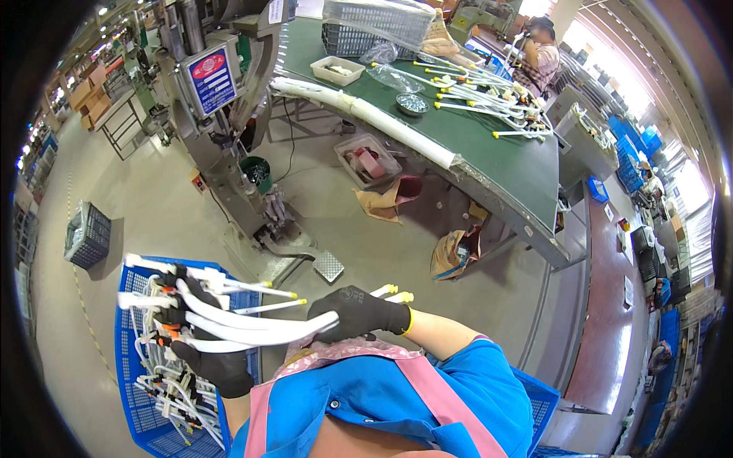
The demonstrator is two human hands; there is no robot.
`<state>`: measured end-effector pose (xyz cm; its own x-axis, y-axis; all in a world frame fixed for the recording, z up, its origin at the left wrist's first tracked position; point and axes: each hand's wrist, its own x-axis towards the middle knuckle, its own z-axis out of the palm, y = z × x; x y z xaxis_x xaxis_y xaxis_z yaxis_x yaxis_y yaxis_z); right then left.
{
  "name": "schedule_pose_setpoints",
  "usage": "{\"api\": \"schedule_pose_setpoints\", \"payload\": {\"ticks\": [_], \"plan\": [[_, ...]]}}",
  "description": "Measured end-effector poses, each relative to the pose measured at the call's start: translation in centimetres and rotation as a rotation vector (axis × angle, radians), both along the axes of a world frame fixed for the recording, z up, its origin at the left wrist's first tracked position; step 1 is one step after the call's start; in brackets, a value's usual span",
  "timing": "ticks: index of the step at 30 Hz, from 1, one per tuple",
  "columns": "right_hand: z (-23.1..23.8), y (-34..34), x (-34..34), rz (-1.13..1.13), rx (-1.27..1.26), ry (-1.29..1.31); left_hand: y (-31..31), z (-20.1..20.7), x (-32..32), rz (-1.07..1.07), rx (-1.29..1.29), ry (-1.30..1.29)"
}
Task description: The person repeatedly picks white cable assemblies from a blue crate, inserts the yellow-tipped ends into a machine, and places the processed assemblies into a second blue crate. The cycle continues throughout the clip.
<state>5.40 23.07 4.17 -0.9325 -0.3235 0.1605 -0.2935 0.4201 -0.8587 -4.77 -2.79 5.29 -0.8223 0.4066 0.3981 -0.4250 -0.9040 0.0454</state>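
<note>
My left hand (217, 368), in a black glove, is closed round the black-and-orange connector end of a bundle of white tubes (244, 328). My right hand (353, 311), gloved too, is closed on the other end of the bundle, in front of my apron. Yellow-tipped ends (393, 294) stick out past the right hand. Thick white tubes and thinner ones with yellow tips run between the hands. Below my left hand stands a blue crate (126, 382) with more such tube assemblies (179, 401) inside. The fingers of both hands are partly hidden by the tubes.
A machine with a foot pedal (328, 266) stands ahead. Beyond it, a green-topped table (489, 164) carries more tube assemblies (489, 91), a white tray (337, 71) and a grey basket (366, 38). Sacks (389, 200) lie beneath. Another crate (88, 237) sits left; a person (538, 57) works far right.
</note>
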Motion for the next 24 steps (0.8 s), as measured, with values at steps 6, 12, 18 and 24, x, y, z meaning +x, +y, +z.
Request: {"api": "schedule_pose_setpoints", "payload": {"ticks": [6, 12, 18, 24], "plan": [[-3.2, 2.0, -6.0, -0.113, 0.307, 0.026, 0.9, -4.4, -2.8, -0.074, -0.762, 0.119], [-5.3, 1.7, -14.0, 0.075, 0.414, 0.078, -0.4, -3.4, -7.4, -0.156, -1.883, 0.650], [-8.1, 0.6, -19.7, 0.245, 0.427, 0.339, 4.6, -5.6, -12.3, 0.383, -1.886, 1.285], [-8.6, -1.6, -24.3, 0.437, 0.400, 0.414, 3.5, -8.8, -13.8, 0.103, -1.986, 1.122]]}}
